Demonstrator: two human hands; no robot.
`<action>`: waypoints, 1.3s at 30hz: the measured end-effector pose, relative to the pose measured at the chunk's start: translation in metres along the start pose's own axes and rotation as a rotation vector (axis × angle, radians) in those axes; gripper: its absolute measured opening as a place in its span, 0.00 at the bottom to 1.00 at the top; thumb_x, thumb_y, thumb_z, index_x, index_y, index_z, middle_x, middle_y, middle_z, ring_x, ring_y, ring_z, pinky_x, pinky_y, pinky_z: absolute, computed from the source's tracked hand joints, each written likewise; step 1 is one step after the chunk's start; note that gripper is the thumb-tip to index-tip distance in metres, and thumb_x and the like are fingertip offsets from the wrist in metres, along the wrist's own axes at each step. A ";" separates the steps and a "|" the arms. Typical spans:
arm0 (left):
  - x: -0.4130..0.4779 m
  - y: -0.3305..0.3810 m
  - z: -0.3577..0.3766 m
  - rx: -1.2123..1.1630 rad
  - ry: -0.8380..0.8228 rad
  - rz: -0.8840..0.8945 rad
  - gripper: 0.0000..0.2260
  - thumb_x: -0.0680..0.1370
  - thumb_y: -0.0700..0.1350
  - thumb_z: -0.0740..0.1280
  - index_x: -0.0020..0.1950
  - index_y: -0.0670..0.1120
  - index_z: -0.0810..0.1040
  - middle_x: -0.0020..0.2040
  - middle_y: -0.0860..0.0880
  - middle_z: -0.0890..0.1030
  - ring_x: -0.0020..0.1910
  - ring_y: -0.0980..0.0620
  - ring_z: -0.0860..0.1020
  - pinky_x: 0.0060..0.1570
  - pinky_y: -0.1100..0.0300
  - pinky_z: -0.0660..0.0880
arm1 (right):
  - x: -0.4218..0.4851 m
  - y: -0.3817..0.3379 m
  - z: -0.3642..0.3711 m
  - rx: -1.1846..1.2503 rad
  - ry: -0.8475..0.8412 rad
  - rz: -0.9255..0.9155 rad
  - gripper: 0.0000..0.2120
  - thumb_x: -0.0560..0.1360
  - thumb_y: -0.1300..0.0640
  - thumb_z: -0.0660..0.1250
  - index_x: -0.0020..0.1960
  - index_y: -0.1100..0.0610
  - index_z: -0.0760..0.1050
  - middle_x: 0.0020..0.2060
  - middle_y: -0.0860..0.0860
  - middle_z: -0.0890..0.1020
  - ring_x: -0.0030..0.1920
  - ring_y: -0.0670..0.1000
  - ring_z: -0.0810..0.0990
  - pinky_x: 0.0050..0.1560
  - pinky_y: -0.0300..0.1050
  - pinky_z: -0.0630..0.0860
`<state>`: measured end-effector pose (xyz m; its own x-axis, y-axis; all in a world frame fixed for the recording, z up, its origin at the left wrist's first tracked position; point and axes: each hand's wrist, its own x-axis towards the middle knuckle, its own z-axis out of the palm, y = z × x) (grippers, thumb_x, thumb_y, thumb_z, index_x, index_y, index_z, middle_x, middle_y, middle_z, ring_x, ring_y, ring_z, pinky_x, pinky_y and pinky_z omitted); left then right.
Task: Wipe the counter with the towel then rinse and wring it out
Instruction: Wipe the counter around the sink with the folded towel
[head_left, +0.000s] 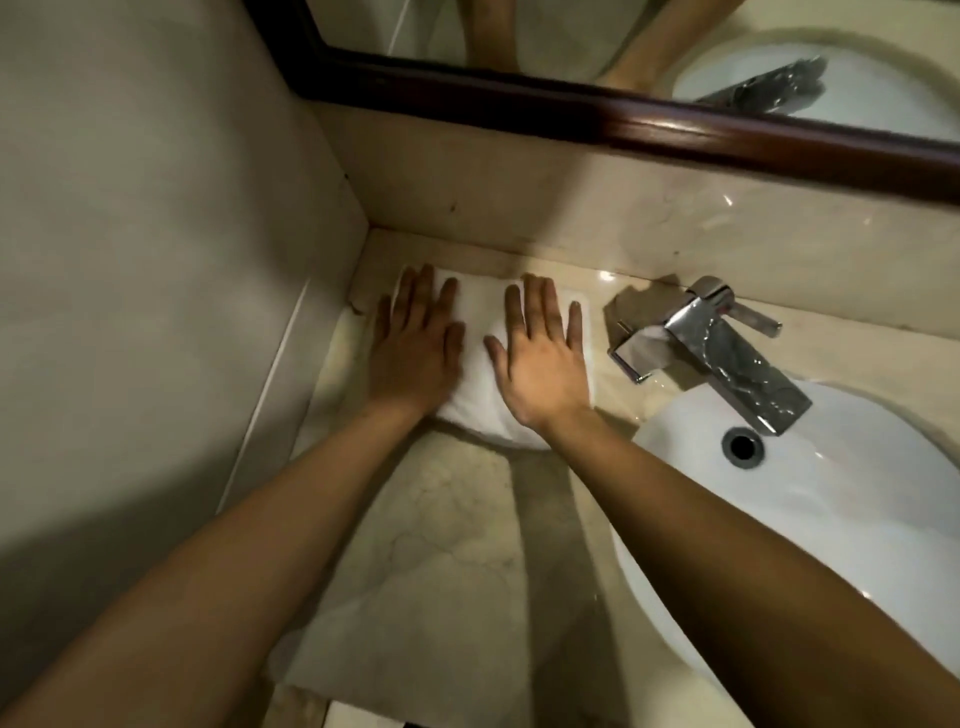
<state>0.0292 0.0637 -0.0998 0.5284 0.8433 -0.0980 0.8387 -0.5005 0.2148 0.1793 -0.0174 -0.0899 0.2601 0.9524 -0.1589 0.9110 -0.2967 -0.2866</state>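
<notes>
A white folded towel (480, 332) lies on the beige marble counter (457, 530), in the back left corner by the wall. My left hand (415, 343) presses flat on the towel's left part with fingers straight and spread. My right hand (543, 358) presses flat on its right part, fingers also straight. Both palms cover much of the cloth. To the right sits the white sink basin (831, 519) with a chrome faucet (727, 353) reaching over it.
A wall (156, 260) closes the left side and a marble backsplash (571, 218) runs behind, under a dark-framed mirror (623, 114). The sink's overflow hole (743, 447) shows below the spout. A pale cloth or paper (332, 670) lies at the counter's front edge.
</notes>
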 end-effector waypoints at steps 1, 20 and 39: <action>0.000 0.001 0.003 0.036 -0.019 -0.009 0.31 0.83 0.59 0.42 0.85 0.49 0.52 0.86 0.44 0.50 0.85 0.44 0.47 0.81 0.42 0.43 | -0.001 0.004 0.005 -0.030 0.006 -0.009 0.34 0.86 0.39 0.45 0.85 0.56 0.48 0.85 0.57 0.48 0.85 0.56 0.41 0.82 0.62 0.39; -0.181 0.043 0.031 0.127 0.002 -0.050 0.31 0.85 0.60 0.43 0.86 0.48 0.47 0.86 0.43 0.48 0.85 0.46 0.45 0.82 0.42 0.47 | -0.175 0.012 0.039 -0.078 0.016 -0.039 0.35 0.86 0.40 0.45 0.85 0.59 0.44 0.85 0.58 0.45 0.85 0.55 0.40 0.82 0.58 0.35; -0.175 -0.073 -0.001 0.129 -0.075 0.010 0.31 0.84 0.57 0.50 0.86 0.49 0.48 0.86 0.45 0.46 0.85 0.48 0.44 0.81 0.49 0.36 | -0.156 -0.106 0.082 -0.047 0.070 0.007 0.34 0.86 0.40 0.44 0.85 0.54 0.41 0.84 0.63 0.44 0.84 0.60 0.39 0.82 0.63 0.37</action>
<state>-0.1243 -0.0473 -0.0978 0.5408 0.8238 -0.1701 0.8410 -0.5336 0.0896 0.0157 -0.1398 -0.1119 0.2869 0.9534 -0.0937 0.9225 -0.3013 -0.2412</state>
